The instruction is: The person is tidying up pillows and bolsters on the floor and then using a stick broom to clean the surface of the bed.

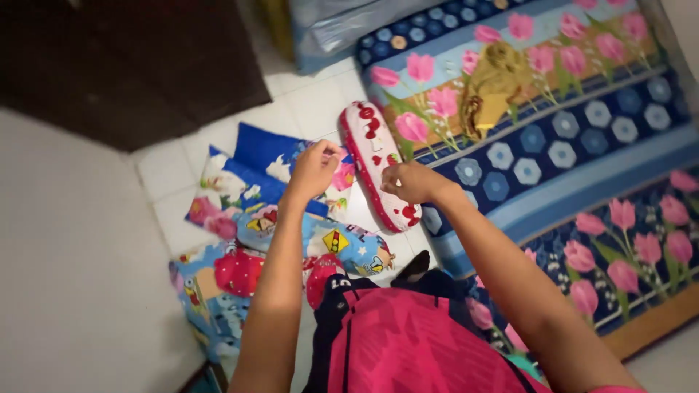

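A mattress [582,138] in a blue sheet printed with pink tulips fills the right of the view from the head camera, lying on a white tiled floor [313,102]. On the mattress, well apart from the hands, sits a crumpled mustard-coloured cloth [495,84]. Just left of the mattress, a pile of cartoon-print pillows [247,211] in blue covers spreads across the floor. Between the pile and the mattress edge lies a white bolster pillow with red trim [378,164], its near end toward the person. The right hand [411,182] is clenched on the bolster's near end beside the mattress edge. The left hand [314,169], fingers pinched together, grips a corner of the topmost pillow cover.
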